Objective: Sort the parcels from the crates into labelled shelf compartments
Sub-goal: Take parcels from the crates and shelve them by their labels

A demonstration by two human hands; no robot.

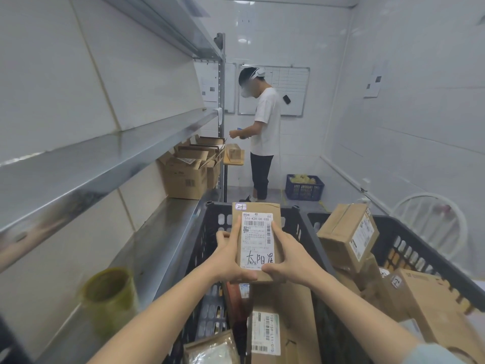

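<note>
Two hands, the left hand (231, 261) and right hand (291, 261), clasp the small parcel (258, 208) upright above the black crate (207, 245), beside the steel shelf (157, 245). Misreading its handwritten label (257, 240) could send it to the wrong compartment.

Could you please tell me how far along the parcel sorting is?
Done: little shows; on the steel shelf I see open cartons at the far end, no sorted parcels. In hand: both the left hand and right hand hold a small labelled parcel above the left crate. Left: that crate and the right crate both hold more parcels, so it looks early.
</note>
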